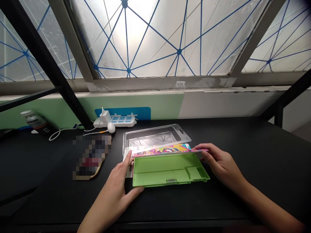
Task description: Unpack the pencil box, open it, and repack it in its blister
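Observation:
A green plastic pencil case (153, 174) lies with its lid raised, its inside facing me with small compartments along the front right. My left hand (116, 183) grips the case's left end, thumb at the front corner and index finger up by the back edge. At the upper right, my right hand (220, 161) pinches the thin, pink-edged lid (198, 150), seen almost edge-on. Just behind the lid shows a brightly coloured printed surface (173, 149). A clear plastic blister package (150, 137) rests on the black table beyond it. Part of a printed card is hidden under the case.
To the left lies a phone-like item (92, 158), blurred out. A white power strip (122, 121) with a plug and cable stands against the wall, beside a small round white object (111, 127). A bottle (35, 119) leans at far left. Black metal bars flank the table (243, 139).

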Demonstrator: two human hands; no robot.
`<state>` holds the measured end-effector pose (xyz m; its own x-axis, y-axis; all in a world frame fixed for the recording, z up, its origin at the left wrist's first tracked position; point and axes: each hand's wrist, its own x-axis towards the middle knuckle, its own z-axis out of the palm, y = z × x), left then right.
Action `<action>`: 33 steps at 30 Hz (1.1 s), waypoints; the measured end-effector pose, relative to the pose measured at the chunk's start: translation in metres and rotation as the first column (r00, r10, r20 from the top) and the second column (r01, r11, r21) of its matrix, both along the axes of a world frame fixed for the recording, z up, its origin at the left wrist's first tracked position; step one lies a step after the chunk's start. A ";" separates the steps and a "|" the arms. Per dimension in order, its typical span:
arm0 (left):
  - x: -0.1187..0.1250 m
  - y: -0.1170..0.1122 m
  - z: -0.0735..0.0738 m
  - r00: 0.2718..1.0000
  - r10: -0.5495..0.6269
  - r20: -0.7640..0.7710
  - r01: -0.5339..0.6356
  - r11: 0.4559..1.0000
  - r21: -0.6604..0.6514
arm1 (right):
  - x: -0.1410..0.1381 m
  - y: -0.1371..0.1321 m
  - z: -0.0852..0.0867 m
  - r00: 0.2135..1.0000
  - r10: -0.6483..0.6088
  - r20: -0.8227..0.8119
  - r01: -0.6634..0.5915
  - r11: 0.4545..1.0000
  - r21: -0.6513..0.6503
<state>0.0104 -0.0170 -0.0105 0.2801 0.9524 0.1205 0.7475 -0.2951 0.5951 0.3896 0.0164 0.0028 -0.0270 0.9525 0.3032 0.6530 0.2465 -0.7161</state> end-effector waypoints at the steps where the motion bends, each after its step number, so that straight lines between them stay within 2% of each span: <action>1: 0.000 0.000 0.001 1.000 -0.007 -0.005 0.007 1.000 0.007 | 0.003 -0.004 -0.002 0.999 0.024 0.043 -0.026 0.999 0.032; 4: 0.000 0.000 0.003 1.000 -0.025 -0.007 0.025 0.999 0.023 | 0.009 -0.014 -0.009 0.973 0.186 0.140 -0.197 0.978 0.073; 6: 0.000 0.000 0.004 1.000 -0.028 -0.005 0.029 0.999 0.039 | 0.010 -0.018 -0.012 0.940 0.278 0.198 -0.287 0.958 0.019; 8: 0.000 0.001 0.004 1.000 -0.028 -0.004 0.029 0.998 0.057 | 0.010 -0.021 -0.013 0.920 0.310 0.241 -0.305 0.951 -0.059; 11: -0.001 0.002 0.003 0.999 -0.038 -0.002 0.038 0.997 0.063 | 0.008 -0.023 -0.010 0.920 0.305 0.244 -0.290 0.952 -0.098; 15: -0.001 0.003 0.002 1.000 -0.027 0.007 0.026 0.998 0.059 | 0.007 -0.021 -0.008 0.941 0.270 0.204 -0.269 0.963 -0.034; 20: 0.001 0.003 0.002 0.996 -0.079 -0.035 0.081 0.994 0.071 | 0.001 -0.014 -0.011 0.986 0.117 0.116 -0.116 0.993 -0.016; 23: 0.002 0.004 0.003 0.995 -0.089 -0.045 0.090 0.995 0.041 | -0.008 -0.010 -0.008 0.994 0.069 0.087 -0.064 0.996 -0.056; 26: 0.003 0.006 0.003 0.995 -0.093 -0.026 0.094 0.995 0.022 | -0.017 -0.008 -0.005 0.995 0.096 0.007 -0.094 0.986 -0.141; 29: 0.003 0.007 0.002 0.998 -0.067 0.011 0.066 0.998 0.021 | -0.020 -0.008 -0.004 0.994 0.105 -0.024 -0.107 0.975 -0.192; 33: 0.003 0.006 -0.003 0.999 0.041 0.033 -0.041 0.999 0.000 | -0.019 -0.008 -0.006 0.997 0.069 0.035 -0.061 0.978 -0.197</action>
